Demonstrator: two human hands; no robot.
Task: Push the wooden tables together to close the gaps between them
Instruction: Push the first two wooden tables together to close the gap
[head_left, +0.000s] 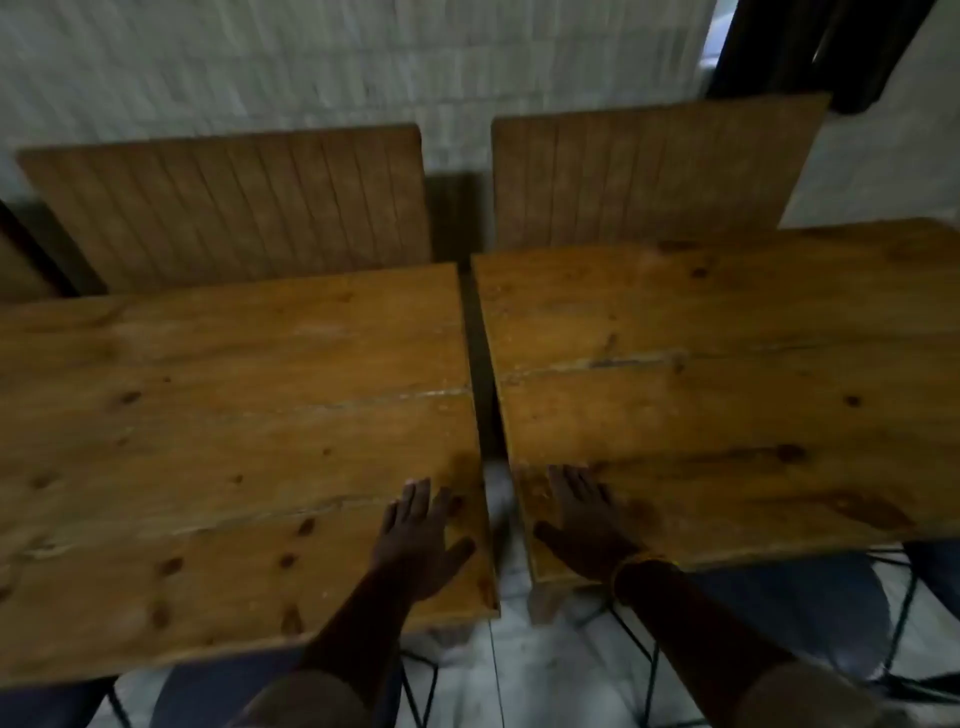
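Two wooden tables stand side by side with a narrow gap (485, 415) between them. The left table (218, 441) fills the left half of the view, and the right table (727, 374) the right half. My left hand (418, 535) lies flat, palm down, on the left table's near right corner, fingers apart. Flat on the near left corner of the right table rests my right hand (584, 519), a yellow band at its wrist. Neither hand grips anything. The gap looks slightly wider toward me.
Two wooden bench backs (234, 202) (649, 171) stand beyond the tables against a white brick wall. Dark chair seats with thin black metal legs (789, 597) sit under the near table edges. Pale tiled floor (519, 665) shows through the gap.
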